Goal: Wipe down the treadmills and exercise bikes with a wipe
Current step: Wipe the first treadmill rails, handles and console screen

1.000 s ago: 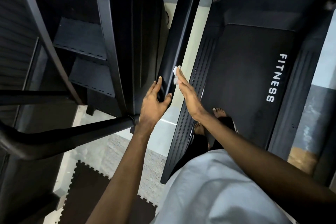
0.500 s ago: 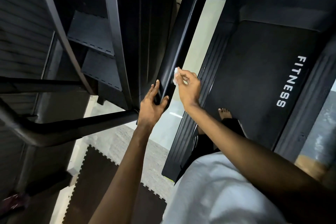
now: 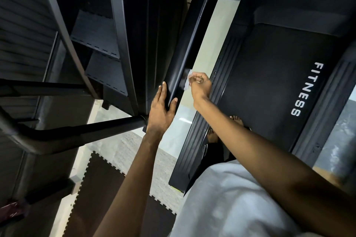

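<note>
- Presently, head view, right hand (image 3: 200, 85): curled fingers pinch a small white wipe (image 3: 186, 86) and hold it against the inner face of the black handrail (image 3: 192, 31) of the treadmill (image 3: 289, 11), near the rail's lower end.
- Left hand (image 3: 160, 109): fingers straight and close together along the rail's far side, thumb on the near side, bracing it just below the wipe.
- Progress (a judgement): work is at one rail of one treadmill, and nothing shows which parts are already clean. The rail's upper length, the belt (image 3: 269, 82) marked FITNESS, the ribbed side strip (image 3: 192, 150) and any exercise bikes appear left to do.
- Surface and room: glossy dark rail; pale floor (image 3: 221, 31) between machines; a dark stepped machine (image 3: 150, 25) to the left; a brown interlocking mat (image 3: 100, 188) below; bare feet (image 3: 236, 119) on the belt.
</note>
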`<state>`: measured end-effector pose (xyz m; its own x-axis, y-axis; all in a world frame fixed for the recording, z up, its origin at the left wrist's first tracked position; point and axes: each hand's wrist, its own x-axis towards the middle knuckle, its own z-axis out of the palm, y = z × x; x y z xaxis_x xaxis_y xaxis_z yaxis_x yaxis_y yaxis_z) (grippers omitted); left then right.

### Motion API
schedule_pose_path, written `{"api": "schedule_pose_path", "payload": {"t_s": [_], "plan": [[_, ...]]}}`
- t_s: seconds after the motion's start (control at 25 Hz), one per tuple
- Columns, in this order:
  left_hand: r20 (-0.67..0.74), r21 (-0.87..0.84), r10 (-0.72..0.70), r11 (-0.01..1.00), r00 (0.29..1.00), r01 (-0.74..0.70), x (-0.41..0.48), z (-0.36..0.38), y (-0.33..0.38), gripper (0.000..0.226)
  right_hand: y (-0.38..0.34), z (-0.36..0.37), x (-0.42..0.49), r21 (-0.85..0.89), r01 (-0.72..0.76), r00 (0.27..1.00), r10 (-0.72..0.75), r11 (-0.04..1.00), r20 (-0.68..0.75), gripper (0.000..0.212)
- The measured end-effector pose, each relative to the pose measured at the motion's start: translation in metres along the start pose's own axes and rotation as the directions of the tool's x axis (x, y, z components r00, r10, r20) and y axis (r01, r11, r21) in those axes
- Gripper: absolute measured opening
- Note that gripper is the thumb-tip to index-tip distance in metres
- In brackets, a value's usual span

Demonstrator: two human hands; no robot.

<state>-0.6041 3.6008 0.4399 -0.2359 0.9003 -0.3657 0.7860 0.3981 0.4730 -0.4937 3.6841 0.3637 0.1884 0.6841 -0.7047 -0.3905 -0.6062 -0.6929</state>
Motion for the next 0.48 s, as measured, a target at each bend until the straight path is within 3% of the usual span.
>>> {"api": "schedule_pose_path", "payload": {"t_s": [0.12, 0.32, 0.48], "plan": [[0.008, -0.041, -0.045, 0.998, 0.999, 0.046, 0.004, -0.005, 0.002, 0.071, -0.023, 0.005, 0.033, 0.004, 0.000, 0.998, 0.000, 1.000, -0.055, 0.009], [0.017, -0.031, -0.081, 0.996, 0.997, 0.082, 0.014, -0.016, 0.005, 0.064, -0.020, 0.003, 0.048, 0.060, -0.052, 0.999, 0.051, 0.997, 0.015, 0.008], [0.026, -0.013, -0.010, 1.000, 1.000, 0.010, 0.016, -0.015, 0.015, 0.062, -0.019, -0.007, 0.005, 0.043, 0.114, 0.984, -0.118, 0.993, 0.130, 0.007]]}}
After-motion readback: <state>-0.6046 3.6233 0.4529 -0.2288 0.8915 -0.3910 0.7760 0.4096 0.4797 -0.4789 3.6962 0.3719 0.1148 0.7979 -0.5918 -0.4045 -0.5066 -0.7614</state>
